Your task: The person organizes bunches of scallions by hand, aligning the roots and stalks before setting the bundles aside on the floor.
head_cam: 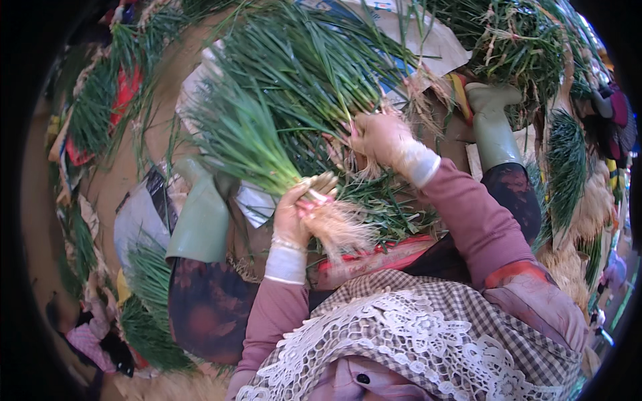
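Note:
My left hand (296, 210), in a thin pale glove, is closed around the lower stems of a bunch of green onions (271, 165). Its pinkish stem bases and pale roots (338, 225) hang out to the right, and its leaves fan to the upper left. Higher and to the right, my gloved right hand (378, 138) grips the root end of one or more stalks at the edge of a large heap of green onions (301, 65). How many stalks it holds is hidden by the fingers.
Loose leaves and trimmings (386, 200) lie between my green rubber boots (200, 215). A printed sack (441, 45) lies under the heap. Another onion pile (526, 65) stands at the upper right. More bunches (93, 110) line the left, and people (93, 336) are at both edges.

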### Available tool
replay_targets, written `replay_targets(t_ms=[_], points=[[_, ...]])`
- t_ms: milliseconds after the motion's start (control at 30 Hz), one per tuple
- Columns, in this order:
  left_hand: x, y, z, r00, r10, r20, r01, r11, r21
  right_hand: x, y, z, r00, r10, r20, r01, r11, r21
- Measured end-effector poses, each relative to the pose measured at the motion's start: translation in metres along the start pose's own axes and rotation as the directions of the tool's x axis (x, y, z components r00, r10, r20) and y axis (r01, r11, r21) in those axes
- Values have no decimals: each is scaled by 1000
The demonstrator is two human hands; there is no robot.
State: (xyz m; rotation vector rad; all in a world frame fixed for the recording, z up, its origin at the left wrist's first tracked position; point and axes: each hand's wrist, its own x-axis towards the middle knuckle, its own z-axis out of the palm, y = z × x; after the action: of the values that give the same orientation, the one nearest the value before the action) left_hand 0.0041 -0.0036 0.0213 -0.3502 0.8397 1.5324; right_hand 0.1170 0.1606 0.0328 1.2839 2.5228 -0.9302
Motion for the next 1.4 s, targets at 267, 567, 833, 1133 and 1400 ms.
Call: replay_targets(t_ms=[267, 567, 833, 1133, 1400], points=[[6, -12, -24, 999, -40, 35, 39, 999, 35, -18, 25, 59, 602, -317, 733, -253, 795, 551], [-2, -13, -21, 998, -51, 33, 48, 995, 89, 12, -25, 111, 994, 73, 76, -103, 523, 846], [4, -24, -33, 992, -32, -124, 90, 864, 496, 2, -38, 67, 999, -33, 38, 25, 979, 201], [-7, -9, -13, 993, 51, 105, -38, 991, -125, -6, -9, 115, 844, 151, 514, 10, 955, -296], [2, -11, -24, 985, -71, 156, 77, 997, -31, 56, 31, 61, 955, -80, -286, 142, 969, 203]])
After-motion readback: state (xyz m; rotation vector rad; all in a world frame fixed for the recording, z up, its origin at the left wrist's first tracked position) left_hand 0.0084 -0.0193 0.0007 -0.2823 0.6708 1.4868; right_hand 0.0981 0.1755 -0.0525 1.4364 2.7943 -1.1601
